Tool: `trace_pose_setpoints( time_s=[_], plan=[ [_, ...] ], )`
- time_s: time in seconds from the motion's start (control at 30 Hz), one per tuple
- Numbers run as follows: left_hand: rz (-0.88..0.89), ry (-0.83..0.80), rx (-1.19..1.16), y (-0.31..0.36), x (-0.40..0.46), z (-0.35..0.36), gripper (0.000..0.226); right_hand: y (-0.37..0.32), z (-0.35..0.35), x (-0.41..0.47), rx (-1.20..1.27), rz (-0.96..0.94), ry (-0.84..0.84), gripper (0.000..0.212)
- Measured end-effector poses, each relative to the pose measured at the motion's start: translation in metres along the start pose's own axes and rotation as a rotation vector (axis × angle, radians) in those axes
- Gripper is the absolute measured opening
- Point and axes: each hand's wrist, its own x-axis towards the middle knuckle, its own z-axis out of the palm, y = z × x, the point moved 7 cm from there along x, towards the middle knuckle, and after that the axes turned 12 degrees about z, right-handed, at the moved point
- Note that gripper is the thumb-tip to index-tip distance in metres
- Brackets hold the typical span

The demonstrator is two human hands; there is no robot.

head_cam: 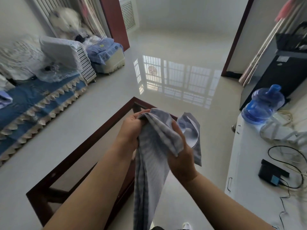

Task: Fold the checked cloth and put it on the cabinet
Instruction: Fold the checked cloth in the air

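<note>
The checked cloth (152, 165), grey-blue and white, hangs bunched in front of me, its long part drooping toward the floor. My left hand (131, 128) pinches its upper edge at the top. My right hand (180, 156) grips a fold of it lower and to the right, with a loose flap sticking out behind that hand. The white cabinet (249, 171) stands at the right, close to my right arm.
On the cabinet lie a blue water bottle (263, 105), a black box (272, 172), cables (297, 160) and a wire rack. A dark-framed glass table (69, 166) stands below my left arm. A blue-covered sofa (33, 103) lines the left wall. Glossy floor ahead.
</note>
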Motion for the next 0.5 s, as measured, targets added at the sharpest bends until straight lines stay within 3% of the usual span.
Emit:
trace_pose_setpoints(
  time_s=[0.1,0.23,0.27,0.33,0.4,0.43,0.5],
  plan=[
    [0.083,-0.19,0.107,0.006,-0.006,-0.012,0.021,-0.032,-0.043,0.031,-0.205,-0.124,0.063,0.032],
    [0.04,-0.745,0.326,-0.006,-0.026,-0.017,0.023,-0.076,-0.066,0.065,-0.467,-0.095,-0.26,0.006],
    [-0.003,-0.846,0.346,-0.013,-0.031,-0.021,0.026,-0.085,-0.068,0.069,-0.543,-0.121,-0.325,0.017],
    [-0.059,-0.847,0.349,-0.021,-0.032,-0.036,0.07,-0.102,-0.072,0.072,-0.596,-0.133,-0.446,0.033],
    [-0.036,-0.677,0.304,-0.016,-0.027,-0.046,0.094,-0.113,-0.074,0.071,-0.599,-0.138,-0.534,0.035],
    [0.028,-0.602,0.331,-0.008,-0.025,-0.046,0.087,-0.117,-0.072,0.068,-0.594,-0.123,-0.585,0.032],
    [0.187,-0.55,0.436,0.01,-0.026,-0.029,0.05,-0.121,-0.064,0.063,-0.56,-0.086,-0.672,0.028]
  ],
)
